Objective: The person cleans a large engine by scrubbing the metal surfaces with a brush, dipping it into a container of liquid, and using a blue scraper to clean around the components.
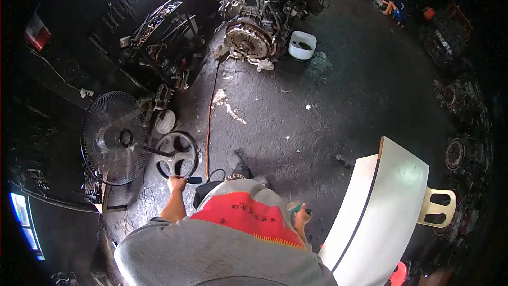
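My left hand [177, 182] is closed around a small dark object [194, 180] that sticks out to its right, just below the fan's round base [176, 154]. What exactly that object is cannot be made out. On the other side of my body, my right hand [302, 215] grips a green-handled tool [296, 208]; a pale, brush-like end shows at its left. A long curved white panel [386, 196] lies to the right of this hand, apart from it.
A standing fan [115, 137] is at the left. An engine [251, 26] stands ahead beside a white tub [302, 45]. An orange cable [211, 111] runs along the floor. A cream plastic chair [450, 207] is behind the panel. A person [392, 8] is far off, upper right.
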A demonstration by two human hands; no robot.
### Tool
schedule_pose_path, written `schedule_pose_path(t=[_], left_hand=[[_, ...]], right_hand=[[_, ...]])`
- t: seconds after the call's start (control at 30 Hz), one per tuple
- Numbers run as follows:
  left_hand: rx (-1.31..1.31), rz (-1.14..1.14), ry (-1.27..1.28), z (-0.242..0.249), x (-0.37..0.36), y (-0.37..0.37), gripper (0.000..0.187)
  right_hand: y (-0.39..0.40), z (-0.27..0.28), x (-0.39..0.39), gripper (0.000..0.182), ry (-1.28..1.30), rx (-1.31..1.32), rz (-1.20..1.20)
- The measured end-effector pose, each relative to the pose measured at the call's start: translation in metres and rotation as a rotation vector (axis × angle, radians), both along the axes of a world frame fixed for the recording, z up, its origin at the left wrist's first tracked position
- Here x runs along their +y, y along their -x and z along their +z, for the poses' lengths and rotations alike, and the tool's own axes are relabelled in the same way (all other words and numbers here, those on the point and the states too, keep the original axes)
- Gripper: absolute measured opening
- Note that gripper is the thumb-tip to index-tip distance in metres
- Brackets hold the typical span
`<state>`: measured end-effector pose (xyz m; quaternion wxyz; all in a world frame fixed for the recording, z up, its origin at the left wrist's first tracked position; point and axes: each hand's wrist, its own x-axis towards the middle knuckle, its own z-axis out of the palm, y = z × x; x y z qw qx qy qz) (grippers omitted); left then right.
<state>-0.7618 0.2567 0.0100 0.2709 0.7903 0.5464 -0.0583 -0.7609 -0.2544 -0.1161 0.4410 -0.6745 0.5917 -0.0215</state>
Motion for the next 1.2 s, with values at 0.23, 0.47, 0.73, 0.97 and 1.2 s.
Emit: schedule_pose_path(t=[0.23,0.47,0.73,0.97,1.2], left_hand=[[-0.033,0.032,0.063,-0.031,0.013,0.007,0.022],[-0.027,0.013,0.015,-0.022,0.005,0.007,0.021],[-0.005,0.01,0.021,0.001,-0.013,0.003,0.02],[0.005,-0.011,0.001,0.003,-0.015,0.0,0.019],[-0.037,-0.055,0.038,-0.011,-0.005,-0.003,0.017]], right_hand=[[-0.007,0.011,-0.002,0.05,0.02,0.035,0.044],[-0.005,-0.012,-0.011,0.045,0.075,0.001,0.087],[-0.007,-0.001,-0.011,0.041,0.049,-0.015,0.113],[-0.009,0.012,-0.012,0.042,0.063,-0.032,0.08],[-0.015,0.019,-0.021,0.051,0.036,0.039,0.057]])
